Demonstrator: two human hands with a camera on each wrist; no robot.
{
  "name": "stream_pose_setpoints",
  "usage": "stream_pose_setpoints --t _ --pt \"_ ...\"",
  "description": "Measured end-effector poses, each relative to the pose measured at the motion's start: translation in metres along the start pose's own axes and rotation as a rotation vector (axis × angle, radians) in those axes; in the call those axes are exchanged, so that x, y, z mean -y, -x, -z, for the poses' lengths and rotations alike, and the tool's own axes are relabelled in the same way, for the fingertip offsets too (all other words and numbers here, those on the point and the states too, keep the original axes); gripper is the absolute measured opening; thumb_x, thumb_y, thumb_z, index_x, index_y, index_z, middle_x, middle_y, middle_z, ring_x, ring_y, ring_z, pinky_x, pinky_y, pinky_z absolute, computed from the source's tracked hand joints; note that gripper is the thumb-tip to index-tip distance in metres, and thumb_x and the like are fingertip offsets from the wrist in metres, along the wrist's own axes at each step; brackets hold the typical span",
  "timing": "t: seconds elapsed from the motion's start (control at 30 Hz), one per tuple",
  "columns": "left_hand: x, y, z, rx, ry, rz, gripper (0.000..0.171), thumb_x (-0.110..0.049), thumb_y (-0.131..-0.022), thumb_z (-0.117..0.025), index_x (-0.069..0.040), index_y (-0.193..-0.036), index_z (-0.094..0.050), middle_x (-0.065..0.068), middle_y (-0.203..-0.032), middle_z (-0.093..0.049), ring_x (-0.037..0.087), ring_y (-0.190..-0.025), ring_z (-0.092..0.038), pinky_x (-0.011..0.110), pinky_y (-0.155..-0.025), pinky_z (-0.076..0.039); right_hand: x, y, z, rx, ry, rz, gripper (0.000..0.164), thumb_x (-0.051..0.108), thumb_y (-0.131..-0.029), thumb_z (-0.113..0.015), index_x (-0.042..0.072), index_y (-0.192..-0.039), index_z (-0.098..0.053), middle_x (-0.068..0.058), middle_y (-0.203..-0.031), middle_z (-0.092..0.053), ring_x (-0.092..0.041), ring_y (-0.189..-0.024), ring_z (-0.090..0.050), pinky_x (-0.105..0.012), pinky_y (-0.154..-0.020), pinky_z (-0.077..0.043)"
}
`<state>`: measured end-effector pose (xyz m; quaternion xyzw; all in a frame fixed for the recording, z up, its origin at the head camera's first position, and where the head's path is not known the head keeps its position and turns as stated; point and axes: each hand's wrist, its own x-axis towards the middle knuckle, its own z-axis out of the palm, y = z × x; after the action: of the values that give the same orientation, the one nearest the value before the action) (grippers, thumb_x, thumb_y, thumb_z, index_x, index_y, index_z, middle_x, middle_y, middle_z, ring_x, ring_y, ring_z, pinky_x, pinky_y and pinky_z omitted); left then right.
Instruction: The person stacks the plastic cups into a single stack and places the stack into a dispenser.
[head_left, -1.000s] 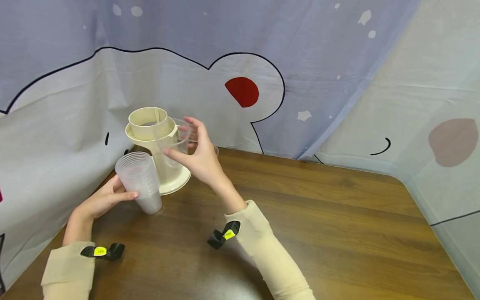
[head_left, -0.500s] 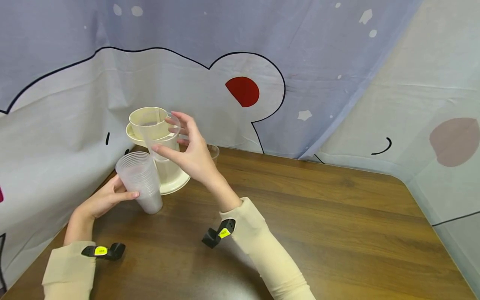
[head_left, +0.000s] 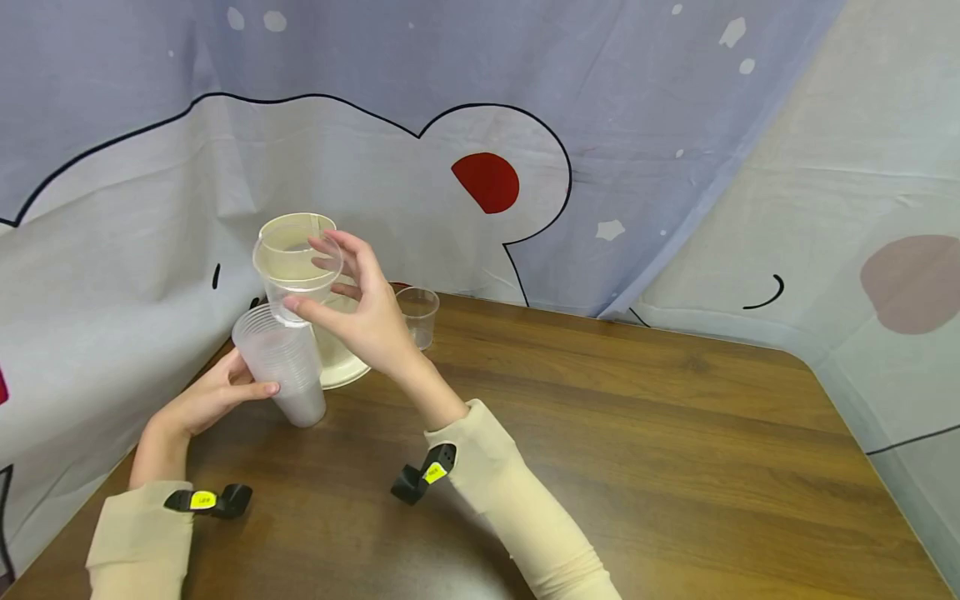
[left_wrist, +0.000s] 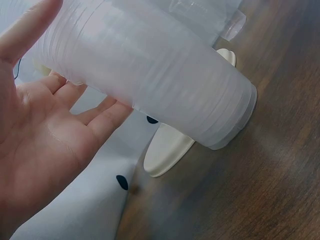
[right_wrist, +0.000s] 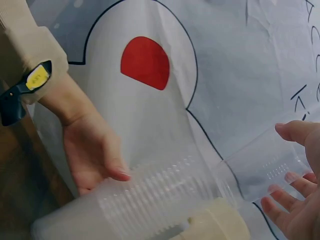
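In the head view, my left hand [head_left: 206, 402] grips a tilted stack of clear plastic cups [head_left: 279, 358], thumb in front. The stack's lower end is at the table. My right hand [head_left: 363, 321] holds a single clear plastic cup [head_left: 288, 287] by its side, with thumb and fingers on opposite sides. That cup overlaps the stack's mouth in the head view. From the right wrist view, the single cup [right_wrist: 257, 165] lines up with the rim end of the stack [right_wrist: 145, 200]; whether its base is inside is hard to tell. The left wrist view shows the stack [left_wrist: 160, 75] against my palm.
Directly behind the cups stands a cream-coloured plastic stand [head_left: 343, 368] with a round base and ring-shaped top, partly hidden by cup and hand. Another clear cup [head_left: 420, 321] stands upright on the wooden table [head_left: 637, 433] to its right. A patterned curtain [head_left: 637, 125] borders the table.
My right hand has moved left with the single cup, from in front of the stand to the stack's mouth. The upright cup on the table is now uncovered. My left hand and the stack stay put.
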<state>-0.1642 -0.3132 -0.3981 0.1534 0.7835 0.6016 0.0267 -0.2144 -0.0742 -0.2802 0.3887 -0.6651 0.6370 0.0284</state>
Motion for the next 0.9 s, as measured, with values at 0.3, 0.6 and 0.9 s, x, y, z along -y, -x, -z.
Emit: stream_pose_setpoints --t 0.3,0.6,0.9 --pt "0.0 0.0 -0.002 0.009 0.02 -0.015 0.07 0.004 -0.089 -0.057 -0.025 -0.144 -0.026 -0.021 -0.129 -0.044 -0.011 -0.113 -0.047 0.011 -0.087 -0.043 -0.005 0.001 -0.011 0.018 -0.043 0.008 0.07 0.005 -0.083 -0.072 0.01 -0.139 -0.031 -0.009 -0.144 -0.048 -0.009 -0.126 -0.05 -0.02 -0.099 -0.043" --pt "0.0 0.0 -0.001 0.008 0.027 -0.012 0.07 0.004 -0.089 -0.057 -0.025 -0.144 -0.026 -0.022 -0.127 -0.046 -0.011 -0.113 -0.048 0.011 -0.087 -0.043 -0.01 -0.001 -0.02 0.037 -0.024 0.008 0.069 0.005 -0.083 -0.072 0.009 -0.138 -0.032 -0.008 -0.145 -0.047 -0.013 -0.129 -0.05 -0.021 -0.101 -0.043" --pt "0.001 0.0 0.001 0.018 0.053 -0.026 0.068 0.005 -0.089 -0.056 -0.026 -0.142 -0.028 -0.021 -0.127 -0.047 -0.01 -0.113 -0.048 0.012 -0.086 -0.044 -0.015 0.001 -0.025 0.043 -0.011 -0.03 0.073 0.006 -0.084 -0.072 0.01 -0.142 -0.027 -0.009 -0.146 -0.047 -0.013 -0.129 -0.05 -0.018 -0.099 -0.043"
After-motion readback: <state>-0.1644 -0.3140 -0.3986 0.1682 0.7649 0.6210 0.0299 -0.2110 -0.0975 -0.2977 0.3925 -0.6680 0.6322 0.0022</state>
